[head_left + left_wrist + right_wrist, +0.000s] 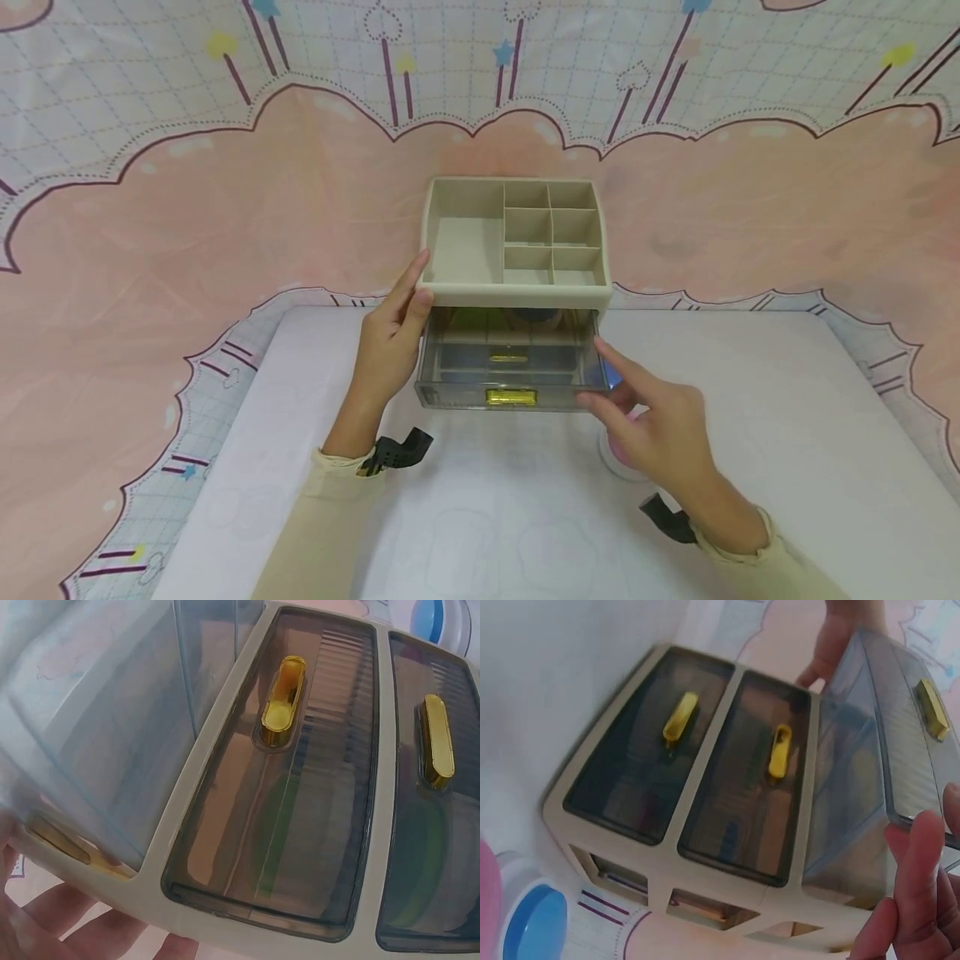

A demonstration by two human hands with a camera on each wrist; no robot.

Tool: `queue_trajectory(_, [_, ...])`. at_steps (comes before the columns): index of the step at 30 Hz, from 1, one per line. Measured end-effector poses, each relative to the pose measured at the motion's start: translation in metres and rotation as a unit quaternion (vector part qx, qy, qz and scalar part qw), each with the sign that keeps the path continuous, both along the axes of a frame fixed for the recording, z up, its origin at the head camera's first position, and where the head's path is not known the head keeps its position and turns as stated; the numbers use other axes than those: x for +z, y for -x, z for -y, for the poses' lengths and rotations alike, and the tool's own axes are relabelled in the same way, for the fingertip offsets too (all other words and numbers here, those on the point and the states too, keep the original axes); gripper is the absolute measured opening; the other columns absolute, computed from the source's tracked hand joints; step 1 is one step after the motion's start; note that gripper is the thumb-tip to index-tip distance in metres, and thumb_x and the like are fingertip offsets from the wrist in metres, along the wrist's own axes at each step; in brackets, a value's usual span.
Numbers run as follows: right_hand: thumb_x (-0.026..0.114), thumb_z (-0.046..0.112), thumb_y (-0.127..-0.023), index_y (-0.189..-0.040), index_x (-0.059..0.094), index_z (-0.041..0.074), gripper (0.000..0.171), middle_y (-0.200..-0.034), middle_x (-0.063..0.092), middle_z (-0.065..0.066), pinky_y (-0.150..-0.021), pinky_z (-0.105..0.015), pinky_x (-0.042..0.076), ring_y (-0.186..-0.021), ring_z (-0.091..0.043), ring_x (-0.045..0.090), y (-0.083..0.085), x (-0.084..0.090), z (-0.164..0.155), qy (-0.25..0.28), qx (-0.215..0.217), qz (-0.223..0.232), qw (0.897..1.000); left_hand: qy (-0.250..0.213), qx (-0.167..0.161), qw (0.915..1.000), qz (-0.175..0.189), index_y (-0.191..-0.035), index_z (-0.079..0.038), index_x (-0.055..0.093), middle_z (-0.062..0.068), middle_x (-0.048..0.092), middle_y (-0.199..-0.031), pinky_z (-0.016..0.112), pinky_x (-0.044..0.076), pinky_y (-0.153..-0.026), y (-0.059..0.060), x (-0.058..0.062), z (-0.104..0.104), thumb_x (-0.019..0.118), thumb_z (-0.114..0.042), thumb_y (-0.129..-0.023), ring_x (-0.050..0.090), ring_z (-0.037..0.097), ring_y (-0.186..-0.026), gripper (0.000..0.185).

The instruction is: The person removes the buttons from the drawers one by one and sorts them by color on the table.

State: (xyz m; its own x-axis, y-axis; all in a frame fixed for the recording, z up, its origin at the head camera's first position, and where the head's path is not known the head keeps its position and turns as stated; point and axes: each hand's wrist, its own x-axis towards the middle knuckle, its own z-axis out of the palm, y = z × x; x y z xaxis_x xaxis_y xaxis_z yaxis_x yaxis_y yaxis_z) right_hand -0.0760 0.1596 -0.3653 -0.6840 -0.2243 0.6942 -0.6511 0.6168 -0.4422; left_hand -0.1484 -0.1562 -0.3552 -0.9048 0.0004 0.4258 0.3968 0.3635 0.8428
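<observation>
A cream desk organizer (517, 296) with an open compartment tray on top stands at the table's back edge. Its clear top drawer (457, 396), with a gold handle (512, 397), is pulled out toward me. My left hand (386, 346) holds the organizer's left side, thumb near the front rim. My right hand (660, 417) pinches the drawer's right front corner between thumb and fingers. Below it, a smoky lower drawer (330, 750) is closed, as is the bottom drawer (641, 757). Green shows dimly behind the drawer fronts; what it belongs to is unclear.
Beside the organizer's right side lie a round blue-and-white item (536, 922) and a pink item (621, 450), partly hidden by my right hand. The white table (300, 533) stretches around them. A patterned pink cloth (225, 217) hangs behind.
</observation>
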Motion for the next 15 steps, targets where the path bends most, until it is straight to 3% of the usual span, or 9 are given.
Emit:
queue_trajectory(2, [0.091,0.018,-0.075,-0.134,0.069,0.009,0.064,-0.067,0.072,0.003,-0.049,-0.014,0.041,-0.054,-0.003,0.058,0.006,0.002,0.001,-0.002,-0.008,-0.005,1.0,0.002,0.001,1.0,0.002,-0.153,-0.041,0.045,-0.017,0.044,-0.157,0.04,0.045,-0.112,0.0,0.0,0.0,0.054,-0.031,-0.107,0.051,0.01,-0.138,0.048])
queue_trajectory(5, [0.092,0.01,-0.07,-0.133,0.069,0.008,0.067,-0.064,0.07,0.004,-0.046,-0.014,0.036,-0.051,-0.002,0.055,0.015,0.004,0.003,0.001,-0.009,-0.009,1.0,0.003,0.001,1.0,0.006,-0.153,-0.042,0.045,-0.017,0.044,-0.156,0.035,0.048,-0.103,0.0,0.0,0.0,0.054,-0.032,-0.107,0.058,0.011,-0.123,0.048])
queue_trajectory(9, [0.092,0.012,-0.073,-0.133,0.069,0.008,0.065,-0.061,0.068,0.003,-0.044,-0.014,0.029,-0.048,0.0,0.05,0.026,0.008,0.006,0.0,-0.018,-0.003,1.0,0.002,0.002,1.0,0.009,-0.153,-0.042,0.045,-0.018,0.045,-0.156,0.031,0.046,-0.096,0.0,0.001,0.0,0.054,-0.032,-0.107,0.056,0.013,-0.111,0.048])
queue_trajectory(12, [0.093,0.014,-0.073,-0.13,0.071,0.008,0.062,-0.062,0.07,0.0,-0.044,-0.014,0.03,-0.047,-0.003,0.053,0.03,0.01,0.008,0.0,-0.033,-0.006,0.999,0.002,0.002,1.0,0.01,-0.153,-0.042,0.045,-0.018,0.044,-0.156,0.029,0.046,-0.1,0.0,0.001,0.0,0.054,-0.032,-0.107,0.056,0.011,-0.115,0.048])
queue_trajectory(15, [0.094,0.013,-0.07,-0.125,0.074,0.006,0.059,-0.062,0.071,-0.003,-0.044,-0.014,0.033,-0.046,-0.008,0.057,0.033,0.009,0.01,0.007,-0.04,-0.026,0.999,0.002,0.004,1.0,0.007,-0.153,-0.042,0.045,-0.017,0.045,-0.155,0.026,0.046,-0.095,0.0,0.001,0.0,0.054,-0.031,-0.107,0.056,0.012,-0.108,0.048])
